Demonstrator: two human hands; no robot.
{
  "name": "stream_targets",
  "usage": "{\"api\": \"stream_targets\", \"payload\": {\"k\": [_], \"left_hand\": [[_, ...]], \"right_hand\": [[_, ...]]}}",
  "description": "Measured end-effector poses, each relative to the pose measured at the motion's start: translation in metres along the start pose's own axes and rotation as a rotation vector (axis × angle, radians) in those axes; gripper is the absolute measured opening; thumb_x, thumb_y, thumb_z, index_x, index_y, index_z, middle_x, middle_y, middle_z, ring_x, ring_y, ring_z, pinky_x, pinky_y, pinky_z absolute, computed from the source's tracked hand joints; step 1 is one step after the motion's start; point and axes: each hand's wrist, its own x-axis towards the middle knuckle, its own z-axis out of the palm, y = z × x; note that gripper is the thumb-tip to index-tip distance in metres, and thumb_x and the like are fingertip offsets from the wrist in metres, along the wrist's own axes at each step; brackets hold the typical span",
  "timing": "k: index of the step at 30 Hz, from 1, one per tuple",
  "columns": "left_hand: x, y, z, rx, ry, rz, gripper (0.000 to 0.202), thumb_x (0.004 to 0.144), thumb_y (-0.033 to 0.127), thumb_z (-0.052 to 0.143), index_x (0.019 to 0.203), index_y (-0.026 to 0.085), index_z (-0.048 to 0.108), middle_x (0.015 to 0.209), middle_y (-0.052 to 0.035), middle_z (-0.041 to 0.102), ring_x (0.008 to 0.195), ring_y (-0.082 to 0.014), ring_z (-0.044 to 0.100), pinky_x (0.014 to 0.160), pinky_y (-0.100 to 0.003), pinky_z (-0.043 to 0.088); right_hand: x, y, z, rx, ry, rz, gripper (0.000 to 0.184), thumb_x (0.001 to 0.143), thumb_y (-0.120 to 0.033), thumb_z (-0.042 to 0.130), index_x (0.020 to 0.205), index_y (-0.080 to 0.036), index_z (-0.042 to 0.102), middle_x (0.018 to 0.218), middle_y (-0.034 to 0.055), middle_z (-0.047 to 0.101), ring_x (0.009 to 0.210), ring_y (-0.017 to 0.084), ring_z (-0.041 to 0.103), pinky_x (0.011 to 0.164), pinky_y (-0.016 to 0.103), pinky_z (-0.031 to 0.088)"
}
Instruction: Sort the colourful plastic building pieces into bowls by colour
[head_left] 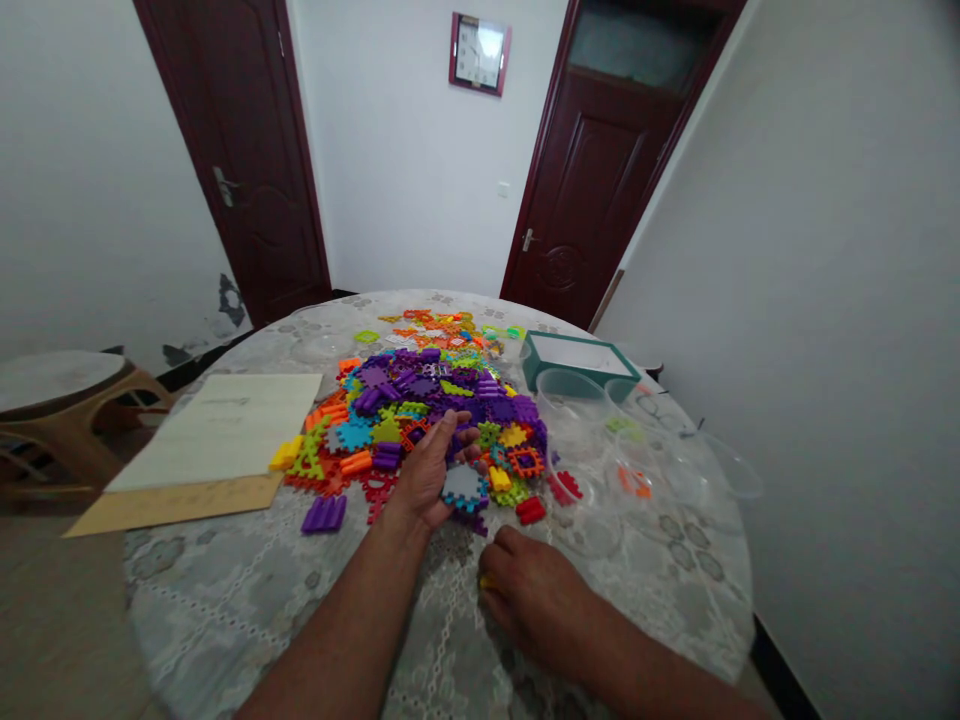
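Note:
A large heap of colourful plastic gear-edged building pieces lies before me on the table. My left hand reaches into its near edge, palm turned right, fingers apart and lightly bent. Right by that palm is a blue gear piece with a grey face; whether the hand touches it I cannot tell. Closer to me, my right hand is closed just above the tablecloth. A bit of a yellow plastic piece shows between its fingers; the rest is hidden. A red ribbed piece lies just beyond this hand.
Clear plastic tubs stand at the right, some with pieces in or behind them. Behind them is a green-and-white box. Pale paper and a cardboard strip lie at left. A stool stands beside the round table.

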Motion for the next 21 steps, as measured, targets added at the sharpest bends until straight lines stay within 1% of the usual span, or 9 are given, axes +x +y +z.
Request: {"api": "stream_targets", "payload": {"k": [2, 4, 8, 11, 14, 16, 18, 20, 21], "left_hand": [[0.0, -0.001, -0.001, 0.0, 0.003, -0.004, 0.034, 0.095, 0.043, 0.075, 0.114, 0.016, 0.069, 0.087, -0.0044, 0.073, 0.061, -0.0116, 0.067, 0.057, -0.026, 0.062], [0.001, -0.002, -0.002, -0.003, 0.003, -0.004, 0.036, 0.094, 0.045, 0.076, 0.114, 0.016, 0.069, 0.087, -0.004, 0.073, 0.061, -0.0116, 0.068, 0.057, -0.026, 0.063], [0.002, -0.004, -0.003, -0.026, -0.019, -0.005, 0.037, 0.095, 0.047, 0.074, 0.114, 0.016, 0.068, 0.085, -0.0032, 0.071, 0.062, -0.0118, 0.068, 0.058, -0.027, 0.063], [0.001, -0.003, -0.002, -0.035, -0.015, -0.018, 0.037, 0.097, 0.048, 0.071, 0.114, 0.016, 0.068, 0.086, -0.0036, 0.071, 0.062, -0.0125, 0.068, 0.057, -0.029, 0.063], [0.0, -0.003, -0.001, -0.043, -0.003, -0.029, 0.039, 0.096, 0.051, 0.07, 0.112, 0.016, 0.068, 0.087, -0.0041, 0.071, 0.062, -0.0124, 0.068, 0.059, -0.029, 0.064], [-0.001, -0.003, 0.0, -0.042, -0.003, -0.028, 0.042, 0.095, 0.055, 0.071, 0.111, 0.016, 0.067, 0.088, -0.0048, 0.072, 0.063, -0.0127, 0.069, 0.06, -0.029, 0.064], [-0.001, -0.002, 0.0, -0.037, 0.0, -0.028, 0.045, 0.094, 0.058, 0.071, 0.112, 0.016, 0.067, 0.088, -0.0057, 0.073, 0.063, -0.0131, 0.069, 0.06, -0.029, 0.064], [-0.002, -0.001, 0.001, -0.039, 0.005, -0.034, 0.048, 0.095, 0.06, 0.068, 0.113, 0.016, 0.067, 0.088, -0.0064, 0.074, 0.062, -0.0131, 0.069, 0.06, -0.029, 0.063], [-0.002, -0.001, 0.001, -0.043, 0.007, -0.036, 0.049, 0.096, 0.061, 0.067, 0.113, 0.015, 0.067, 0.087, -0.0065, 0.074, 0.061, -0.0131, 0.068, 0.06, -0.029, 0.063]], "right_hand": [[-0.005, 0.005, -0.004, 0.071, 0.027, -0.036, 0.015, 0.094, -0.023, 0.065, 0.108, -0.02, 0.068, 0.105, 0.0072, 0.068, 0.093, 0.02, 0.068, 0.077, 0.028, 0.049], [-0.011, 0.013, -0.014, 0.126, 0.092, -0.076, 0.019, 0.092, -0.023, 0.066, 0.111, -0.021, 0.067, 0.106, 0.0063, 0.069, 0.094, 0.02, 0.067, 0.08, 0.029, 0.049], [-0.005, 0.049, -0.057, 0.116, 0.405, -0.096, 0.015, 0.099, -0.028, 0.059, 0.111, -0.022, 0.066, 0.104, 0.0078, 0.07, 0.094, 0.022, 0.066, 0.084, 0.034, 0.051], [0.018, 0.096, -0.094, -0.068, 0.637, -0.004, 0.02, 0.102, -0.035, 0.056, 0.11, -0.02, 0.067, 0.103, 0.0108, 0.07, 0.091, 0.024, 0.066, 0.083, 0.037, 0.051], [0.05, 0.141, -0.118, -0.252, 0.764, 0.142, 0.023, 0.101, -0.034, 0.055, 0.111, -0.018, 0.068, 0.108, 0.0148, 0.071, 0.097, 0.028, 0.066, 0.087, 0.039, 0.052], [0.066, 0.156, -0.126, -0.312, 0.814, 0.201, 0.025, 0.1, -0.031, 0.054, 0.115, -0.016, 0.068, 0.112, 0.0174, 0.07, 0.104, 0.031, 0.065, 0.092, 0.042, 0.052], [0.073, 0.151, -0.126, -0.313, 0.85, 0.172, 0.028, 0.1, -0.029, 0.054, 0.119, -0.014, 0.067, 0.118, 0.0199, 0.069, 0.112, 0.033, 0.064, 0.098, 0.045, 0.051], [0.068, 0.126, -0.12, -0.228, 0.848, 0.052, 0.027, 0.101, -0.028, 0.054, 0.121, -0.014, 0.066, 0.118, 0.0193, 0.069, 0.114, 0.032, 0.064, 0.101, 0.047, 0.051], [0.063, 0.109, -0.114, -0.152, 0.807, -0.028, 0.026, 0.102, -0.028, 0.055, 0.121, -0.015, 0.066, 0.116, 0.0173, 0.07, 0.112, 0.031, 0.065, 0.101, 0.046, 0.053]]}}
